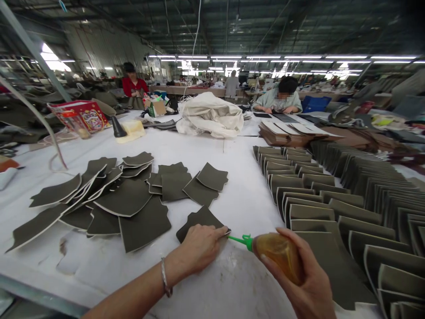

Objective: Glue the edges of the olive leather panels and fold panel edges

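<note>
My right hand (305, 274) is wrapped round a squeeze bottle (277, 254) of amber liquid, tipped on its side. The bottle's thin green nozzle (239, 240) points left and meets the right edge of a dark grey cut piece (201, 221) with a pale edge. On that piece lies my left hand (199, 246), index finger stretched out towards its right corner, close to the nozzle tip. The palm hides the piece's near side. More loose pieces of the same material (175, 184) lie just beyond and in a heap (129, 195) to the left.
Rows of overlapping dark pieces (308, 212) cover the right side of the white table (245, 177). Further back are a whitish cloth bundle (210, 115), brown stacked panels (285, 133), a red bag (79, 115) and a black cone (117, 127). Other people (280, 99) sit beyond.
</note>
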`<state>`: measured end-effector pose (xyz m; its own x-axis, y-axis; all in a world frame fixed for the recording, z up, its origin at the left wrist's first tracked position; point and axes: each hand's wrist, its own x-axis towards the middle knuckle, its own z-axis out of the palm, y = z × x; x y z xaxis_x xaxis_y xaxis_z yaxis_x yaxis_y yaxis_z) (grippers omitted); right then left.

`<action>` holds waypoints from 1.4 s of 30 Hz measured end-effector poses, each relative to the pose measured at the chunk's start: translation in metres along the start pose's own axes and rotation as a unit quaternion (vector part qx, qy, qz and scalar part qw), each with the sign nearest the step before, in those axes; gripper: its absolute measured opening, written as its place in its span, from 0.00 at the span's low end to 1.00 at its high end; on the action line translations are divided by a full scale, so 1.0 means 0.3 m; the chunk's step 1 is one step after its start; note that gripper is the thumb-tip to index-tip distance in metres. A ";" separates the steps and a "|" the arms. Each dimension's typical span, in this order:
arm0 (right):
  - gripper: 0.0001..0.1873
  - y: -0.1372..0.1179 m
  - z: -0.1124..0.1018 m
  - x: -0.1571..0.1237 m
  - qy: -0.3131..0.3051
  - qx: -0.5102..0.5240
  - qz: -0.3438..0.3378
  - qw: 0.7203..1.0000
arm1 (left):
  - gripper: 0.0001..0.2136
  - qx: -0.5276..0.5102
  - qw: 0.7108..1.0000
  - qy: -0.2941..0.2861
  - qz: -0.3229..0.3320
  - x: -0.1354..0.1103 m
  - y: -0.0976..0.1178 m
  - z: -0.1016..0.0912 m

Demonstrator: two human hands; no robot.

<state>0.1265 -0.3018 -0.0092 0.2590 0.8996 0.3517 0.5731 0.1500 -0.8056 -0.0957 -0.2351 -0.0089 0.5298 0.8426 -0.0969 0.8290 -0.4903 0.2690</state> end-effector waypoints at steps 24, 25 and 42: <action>0.25 -0.003 0.027 -0.005 0.004 -0.004 0.040 0.999 | 0.22 -0.064 0.998 0.001 -0.009 0.001 -0.006 -0.011; 0.26 -0.002 0.026 -0.003 0.010 -0.006 0.041 0.999 | 0.22 -0.065 0.998 0.003 -0.007 0.001 -0.007 -0.011; 0.30 0.013 0.027 -0.031 0.001 0.049 0.112 0.992 | 0.22 -0.077 0.997 -0.005 -0.028 -0.006 -0.004 -0.016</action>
<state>0.1198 -0.3064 -0.0194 0.3738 0.9138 0.1591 0.4227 -0.0152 -0.9061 -0.0985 -0.2348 -0.0047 0.4859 0.8650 -0.1249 0.8205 -0.4023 0.4061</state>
